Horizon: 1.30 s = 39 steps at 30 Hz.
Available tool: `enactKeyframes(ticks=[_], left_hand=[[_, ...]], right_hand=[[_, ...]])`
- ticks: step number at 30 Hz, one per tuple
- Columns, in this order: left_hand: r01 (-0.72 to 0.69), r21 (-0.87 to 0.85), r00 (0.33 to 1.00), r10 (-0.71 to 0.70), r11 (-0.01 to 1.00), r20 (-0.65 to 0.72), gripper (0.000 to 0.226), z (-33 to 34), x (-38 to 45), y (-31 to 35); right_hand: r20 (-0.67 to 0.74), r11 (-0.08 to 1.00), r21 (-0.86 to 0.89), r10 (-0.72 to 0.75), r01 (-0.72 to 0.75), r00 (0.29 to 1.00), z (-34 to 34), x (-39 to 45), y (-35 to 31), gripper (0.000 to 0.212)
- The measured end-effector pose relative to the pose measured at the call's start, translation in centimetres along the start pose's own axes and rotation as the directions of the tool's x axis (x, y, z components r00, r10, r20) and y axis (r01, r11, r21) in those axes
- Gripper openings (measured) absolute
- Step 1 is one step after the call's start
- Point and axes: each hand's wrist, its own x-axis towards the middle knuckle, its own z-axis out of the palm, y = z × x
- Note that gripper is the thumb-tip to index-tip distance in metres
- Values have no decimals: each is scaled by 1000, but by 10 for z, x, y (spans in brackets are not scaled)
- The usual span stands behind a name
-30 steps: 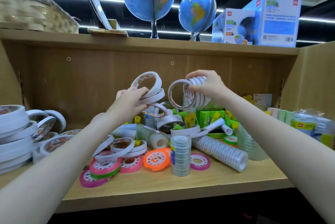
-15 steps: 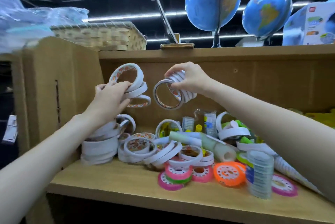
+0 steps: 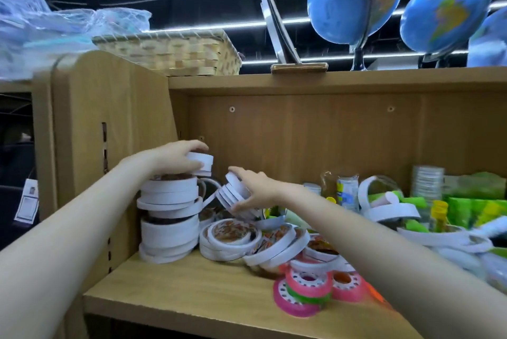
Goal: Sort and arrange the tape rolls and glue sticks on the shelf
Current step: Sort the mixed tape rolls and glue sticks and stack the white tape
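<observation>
Left hand grips white tape rolls atop a leaning stack; right hand clasps tilted white rolls

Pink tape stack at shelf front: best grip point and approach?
Judging by its pose, pinch the stack of pink tape rolls with a green roll between across its curved outer rims, coming from above at the open shelf front. The rolls lie flat, tilted slightly, with white rolls crowding behind.

Left hand covers most of white tape rolls it grips. Right hand hides far side of tilted white roll bundle. Orange roll mostly behind forearm. Third blue globe cut by right edge, blurred. Green glue packets blurred, labels unreadable.
</observation>
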Motion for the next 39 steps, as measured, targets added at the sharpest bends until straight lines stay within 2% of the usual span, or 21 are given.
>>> enactKeyframes(ticks=[2, 3, 5, 7, 9, 11, 12, 14, 16, 18, 19, 21, 23, 25, 27, 33, 36, 38, 39], left_hand=[[-21, 54, 993, 27, 998, -114, 37, -1, 4, -2], [-2, 93, 987, 17, 996, -160, 34, -2, 6, -2], [64, 156, 972, -26, 986, -231, 33, 0, 8, 2], [114, 217, 957, -49, 969, -285, 28, 5, 7, 8], [129, 249, 966, -64, 960, -251, 25, 10, 9, 15], [133, 288, 981, -85, 948, -174, 33, 14, 10, 17], [135, 297, 985, -96, 945, -142, 36, 14, 11, 18], [122, 304, 988, -86, 945, -128, 34, 12, 8, 19], [60, 318, 972, 18, 946, -236, 31, 14, -1, 22], [-57, 302, 928, 162, 952, -335, 31, 23, -12, 30], [-123, 305, 916, 227, 944, -332, 31, 31, -17, 34], [-232, 376, 915, 332, 897, -228, 32, 52, -25, 38], [-292, 420, 934, 352, 859, -70, 40, 71, -34, 36], [-338, 415, 932, 362, 844, 22, 73, 81, -45, 32], [-382, 405, 918, 391, 831, 64, 92, 85, -52, 26], [-438, 305, 897, 431, 846, 92, 105, 87, -52, 15], [-423, 295, 905, 417, 856, 86, 94, 88, -55, 15], [-410, 289, 909, 412, 865, 59, 90, 88, -56, 15], [-402, 284, 913, 405, 871, 49, 89, 87, -56, 15]], right_hand=[[20, 998, 59, 10, -11, 1000, -8, -4, 5, 98], [-2, 996, 90, 30, -30, 1000, -13, -6, 6, 93], [-59, 979, 189, 93, -81, 994, -22, -7, 9, 66], [-32, 930, 347, 139, -119, 990, -24, -9, 10, 40], [22, 868, 481, 130, -125, 991, -18, -10, 7, 31], [-8, 811, 577, 125, -98, 992, -14, -11, 6, 30], [-50, 820, 567, 136, -84, 989, -16, -12, 6, 30], [-149, 911, 403, 162, -90, 976, -28, -16, 13, 27], [-209, 978, 162, 161, -128, 965, -41, -23, 28, 26], [-164, 982, -86, 152, -168, 975, -45, -31, 42, 31], [-116, 966, -181, 167, -186, 979, -42, -34, 47, 35], [-47, 939, -279, 198, -204, 979, -30, -38, 53, 38], [-71, 943, -276, 172, -185, 983, -19, -38, 56, 30], [-157, 965, -187, 154, -182, 976, -17, -37, 58, 25], [-256, 984, -78, 138, -162, 957, -26, -35, 59, 27], [-464, 964, 236, 220, -120, 858, -69, -25, 49, 27], [-582, 981, 194, 140, -30, 801, -61, -13, 31, 32], [-554, 992, 115, 17, 56, 833, -44, -6, 16, 28], [-474, 994, 53, -55, 91, 879, -34, -2, 10, 23]])
